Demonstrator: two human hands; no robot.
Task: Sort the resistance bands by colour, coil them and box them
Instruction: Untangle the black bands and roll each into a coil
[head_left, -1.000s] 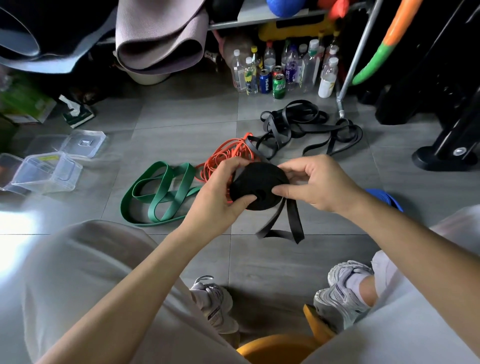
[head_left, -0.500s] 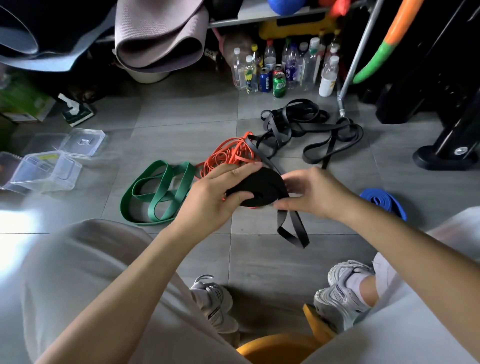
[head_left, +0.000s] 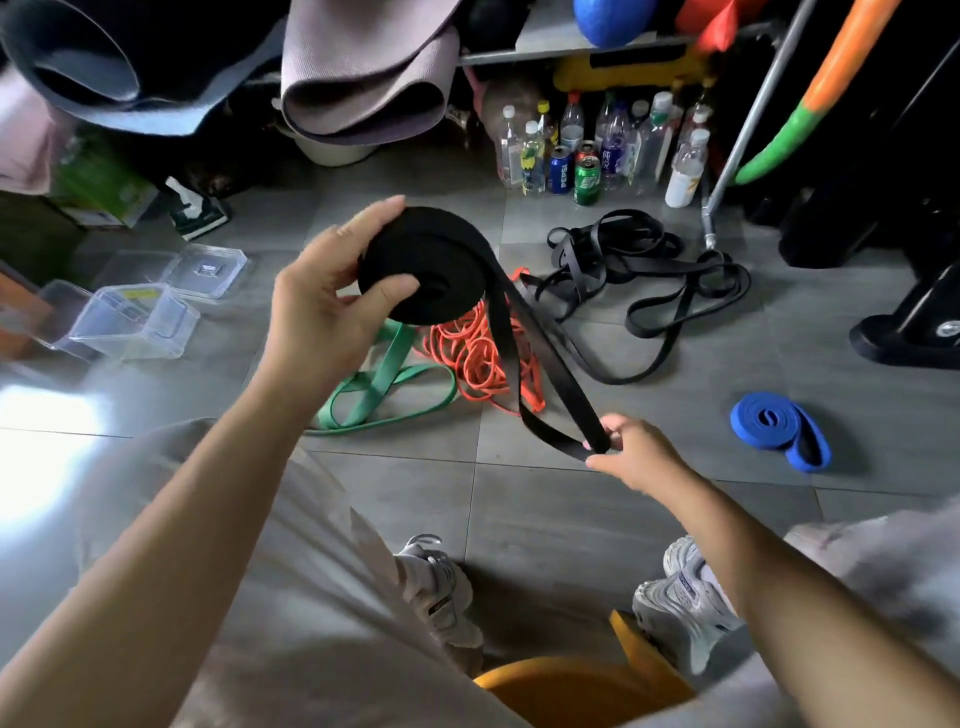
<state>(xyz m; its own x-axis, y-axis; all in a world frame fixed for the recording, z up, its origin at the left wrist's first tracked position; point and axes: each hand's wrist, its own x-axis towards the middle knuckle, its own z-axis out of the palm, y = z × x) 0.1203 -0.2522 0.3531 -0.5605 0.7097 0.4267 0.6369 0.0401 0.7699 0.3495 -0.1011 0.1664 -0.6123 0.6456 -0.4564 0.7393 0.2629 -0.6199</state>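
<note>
Left hand (head_left: 317, 306) grips black coil (head_left: 436, 265), right hand (head_left: 631, 452) pinches its tail. Blue band (head_left: 774, 428) coiled at right; green band (head_left: 384, 384), orange band (head_left: 478, 353) loose; nothing boxed, I'd say.

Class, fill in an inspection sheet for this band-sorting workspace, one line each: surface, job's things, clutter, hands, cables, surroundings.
Surface: grey tiled floor, with bright glare at the left.
Job's things: black band partly coiled, its tail hanging loose; green band, orange bands and black pile lie uncoiled on the floor; blue band is coiled and lies apart at the right; clear boxes are open, with no bands seen inside.
Clutter: bottles and cans stand at the back.
Hands: left hand grips the coil; right hand pinches the tail.
Cables: nothing seen.
Surroundings: rolled mats overhead, hoop at the right, yellow stool below.
</note>
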